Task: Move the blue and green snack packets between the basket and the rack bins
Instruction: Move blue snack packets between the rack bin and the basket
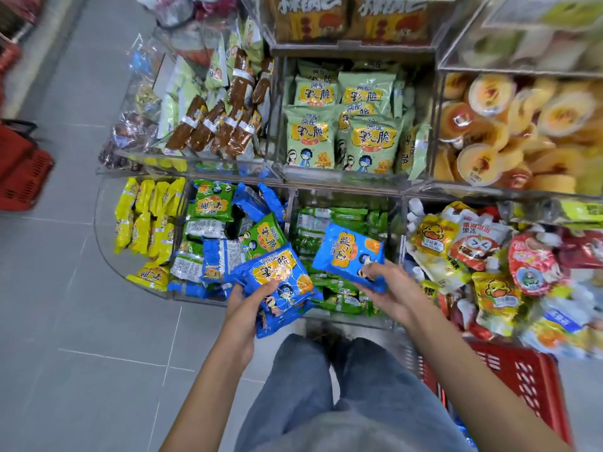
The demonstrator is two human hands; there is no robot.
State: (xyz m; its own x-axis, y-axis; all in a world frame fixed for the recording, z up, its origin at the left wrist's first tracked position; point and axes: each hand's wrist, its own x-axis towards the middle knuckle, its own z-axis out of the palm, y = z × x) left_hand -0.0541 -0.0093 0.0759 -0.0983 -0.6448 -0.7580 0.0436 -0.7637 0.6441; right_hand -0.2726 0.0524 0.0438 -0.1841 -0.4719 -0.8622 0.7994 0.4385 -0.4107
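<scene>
Blue packets (280, 288) stacked in left hand (243, 308), fingers (262, 288) curled round them; right hand (390, 290) pinches single blue packet (349, 251) above bin (346, 321) of green packets (346, 213).

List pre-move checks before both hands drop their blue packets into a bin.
1. Grip of left hand on blue packet stack: ok.
2. Pinch of right hand on single blue packet: ok.
3. That packet over a bin with matching blue packets: not ok, it hovers above the green-packet bin.
4. Room in the mixed blue-green bin: cannot tell, contents piled unevenly.
5. Red basket out of the arms' way: ok, beside the right leg.
</scene>
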